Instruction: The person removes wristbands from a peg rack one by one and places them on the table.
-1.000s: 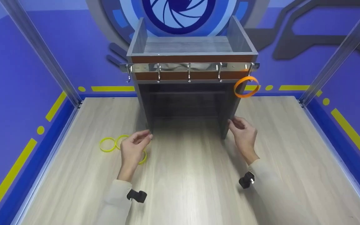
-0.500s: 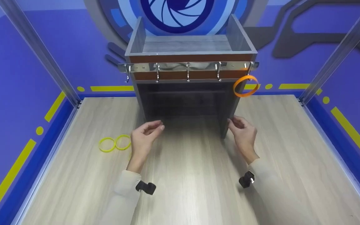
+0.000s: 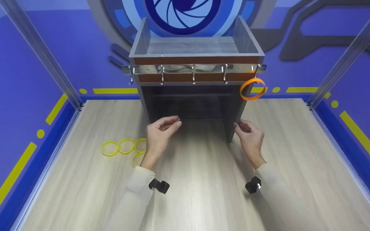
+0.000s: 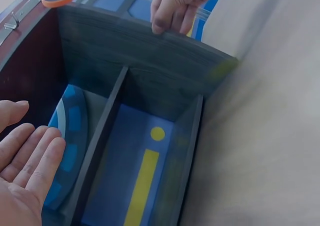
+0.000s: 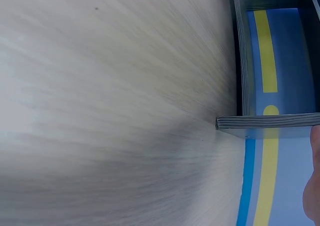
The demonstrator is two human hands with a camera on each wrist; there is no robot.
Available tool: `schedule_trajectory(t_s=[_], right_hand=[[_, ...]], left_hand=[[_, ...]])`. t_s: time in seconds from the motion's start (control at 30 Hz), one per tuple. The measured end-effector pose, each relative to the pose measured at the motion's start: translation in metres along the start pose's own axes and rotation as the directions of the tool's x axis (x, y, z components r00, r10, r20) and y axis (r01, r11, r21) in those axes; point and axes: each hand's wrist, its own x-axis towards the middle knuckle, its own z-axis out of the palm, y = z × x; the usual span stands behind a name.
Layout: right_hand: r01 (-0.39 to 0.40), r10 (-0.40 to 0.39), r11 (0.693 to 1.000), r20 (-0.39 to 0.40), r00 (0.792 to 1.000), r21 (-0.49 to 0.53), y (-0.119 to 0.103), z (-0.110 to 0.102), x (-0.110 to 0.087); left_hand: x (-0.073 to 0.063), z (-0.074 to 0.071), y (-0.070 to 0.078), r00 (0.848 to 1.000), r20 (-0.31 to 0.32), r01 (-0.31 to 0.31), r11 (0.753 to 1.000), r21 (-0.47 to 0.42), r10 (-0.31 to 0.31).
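Observation:
My right hand (image 3: 250,138) pinches the front edge of the right side panel of a grey wooden shelf unit (image 3: 195,60). The left wrist view shows those fingers over the panel's edge. In the head view my left hand (image 3: 160,136) hovers before the shelf's dark opening, fingers loosely bent and holding nothing. Its palm (image 4: 22,171) faces up in the left wrist view, fingers nearly straight. From the far-right hook hangs an orange wristband-like ring (image 3: 251,99). Several yellow rings (image 3: 110,155) lie left of the left hand, which partly covers some. Only a sliver of the right hand shows in the right wrist view.
A metal hook rail (image 3: 178,68) with several hooks spans the shelf's front. The unit stands on a pale wood-grain table (image 3: 198,192). Blue patterned walls (image 3: 59,48) with metal corner posts enclose the back and sides.
My left hand has moved right and away from me, from the shelf's left panel to before its opening, uncovering more of the yellow rings. The right hand has stayed on the right panel.

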Motion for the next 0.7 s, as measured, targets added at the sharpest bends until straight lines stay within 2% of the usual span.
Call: schedule_trajectory(t_s=[0.07, 0.53, 0.7], right_hand=[[0.003, -0.003, 1.0, -0.005, 1.0, 0.001, 0.011, 0.001, 0.003], [-0.025, 0.025, 1.0, 0.002, 1.0, -0.012, 0.01, 0.0, 0.004], [-0.018, 0.019, 1.0, -0.008, 1.0, 0.014, 0.013, 0.001, 0.004]], left_hand=[[0.002, 0.004, 0.003, 1.0, 0.008, 0.0, 1.0, -0.004, 0.0], [0.017, 0.034, 0.02, 0.997, 0.048, -0.05, 0.997, -0.058, 0.053], [0.02, 0.046, 0.025, 0.996, 0.054, -0.061, 0.996, -0.069, 0.064]])
